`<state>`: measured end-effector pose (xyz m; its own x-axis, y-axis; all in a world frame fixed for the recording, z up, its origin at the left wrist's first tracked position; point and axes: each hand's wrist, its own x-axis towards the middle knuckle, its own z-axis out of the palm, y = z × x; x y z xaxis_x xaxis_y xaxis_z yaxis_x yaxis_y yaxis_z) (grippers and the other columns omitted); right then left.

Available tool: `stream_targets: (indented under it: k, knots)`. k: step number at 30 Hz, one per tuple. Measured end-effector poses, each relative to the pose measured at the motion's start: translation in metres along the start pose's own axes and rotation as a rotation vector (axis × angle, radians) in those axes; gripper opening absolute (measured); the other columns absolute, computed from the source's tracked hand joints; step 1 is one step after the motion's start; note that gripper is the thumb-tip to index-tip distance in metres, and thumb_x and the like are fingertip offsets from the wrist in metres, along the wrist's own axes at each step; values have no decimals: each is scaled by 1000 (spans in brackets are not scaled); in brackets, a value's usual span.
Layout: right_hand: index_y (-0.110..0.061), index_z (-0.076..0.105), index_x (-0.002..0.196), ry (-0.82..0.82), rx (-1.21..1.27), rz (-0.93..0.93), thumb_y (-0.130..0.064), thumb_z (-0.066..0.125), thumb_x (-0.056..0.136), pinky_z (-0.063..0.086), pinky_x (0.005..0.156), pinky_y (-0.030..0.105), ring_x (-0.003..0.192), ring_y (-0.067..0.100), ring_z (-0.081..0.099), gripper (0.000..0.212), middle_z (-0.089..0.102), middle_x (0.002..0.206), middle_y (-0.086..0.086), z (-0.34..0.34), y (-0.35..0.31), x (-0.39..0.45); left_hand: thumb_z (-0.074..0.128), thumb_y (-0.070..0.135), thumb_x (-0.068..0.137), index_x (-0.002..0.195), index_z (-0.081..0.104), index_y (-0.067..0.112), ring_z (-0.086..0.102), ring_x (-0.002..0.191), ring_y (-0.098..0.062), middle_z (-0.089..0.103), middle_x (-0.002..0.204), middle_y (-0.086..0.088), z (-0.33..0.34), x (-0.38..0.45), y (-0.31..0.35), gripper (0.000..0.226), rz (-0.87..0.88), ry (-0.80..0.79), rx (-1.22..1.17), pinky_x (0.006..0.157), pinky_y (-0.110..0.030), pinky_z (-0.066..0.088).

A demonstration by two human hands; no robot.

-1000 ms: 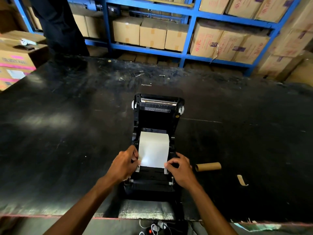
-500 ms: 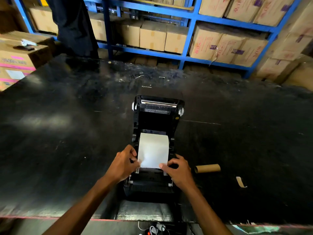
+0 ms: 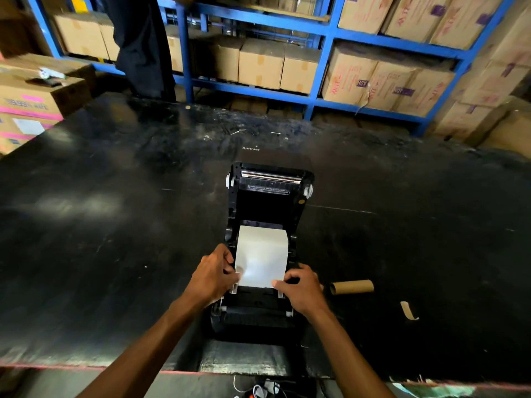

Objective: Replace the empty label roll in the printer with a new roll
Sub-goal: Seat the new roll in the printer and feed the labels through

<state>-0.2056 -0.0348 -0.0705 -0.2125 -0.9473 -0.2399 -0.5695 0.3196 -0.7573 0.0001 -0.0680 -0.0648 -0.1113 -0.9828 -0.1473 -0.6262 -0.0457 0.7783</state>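
A black label printer (image 3: 267, 317) sits on the dark table with its lid (image 3: 270, 193) swung up and back. White label paper (image 3: 263, 255) runs from the roll bay toward the front. My left hand (image 3: 214, 275) pinches the paper's near left corner. My right hand (image 3: 300, 287) holds the near right corner, fingertips on the paper by the white guide. The empty brown cardboard core (image 3: 352, 287) lies on the table just right of my right hand.
The black table (image 3: 115, 225) is wide, with a torn paper scrap (image 3: 408, 311) at right. Blue shelving (image 3: 324, 56) with cardboard boxes stands behind. A person in dark clothes (image 3: 140, 44) stands at the far left. Stacked boxes (image 3: 28, 101) sit left. Cables (image 3: 258, 390) hang below the near edge.
The paper's loose end has drawn slightly toward the printer's front, both hands staying on its near corners. The person behind the table has shifted right. The camera tilted a little.
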Motion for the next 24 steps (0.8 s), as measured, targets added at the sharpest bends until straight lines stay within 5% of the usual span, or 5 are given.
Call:
stream_targets:
  k: [6,13,18,24]
  knots:
    - [-24,61,51,-104,76,5,-31,78,72,24,113,44,141,24,28,28,37,150,9,-6,4,0,74,8,79,86,49,13,69,69,-27,70,81,-12,-7,1,-2,26,11,-48,-24,60,-39,58]
    - [-28,56,50,-8,73,-15,-33,73,77,30,110,47,132,23,42,32,55,132,13,1,1,-1,72,3,76,76,42,23,62,58,-15,66,76,-6,-3,5,4,37,-30,-65,69,45,-21,47]
    - [-31,49,48,50,68,-24,-26,74,77,33,106,47,122,25,48,39,65,111,18,6,3,-3,77,16,75,74,39,22,63,53,-15,71,71,-4,0,-1,0,38,-12,-12,17,48,-28,50]
    - [-23,55,55,39,72,-30,-27,74,77,32,107,46,120,24,49,29,67,108,21,5,5,-1,68,6,78,76,42,19,61,60,-27,68,74,-12,2,-4,1,29,5,36,27,60,-47,54]
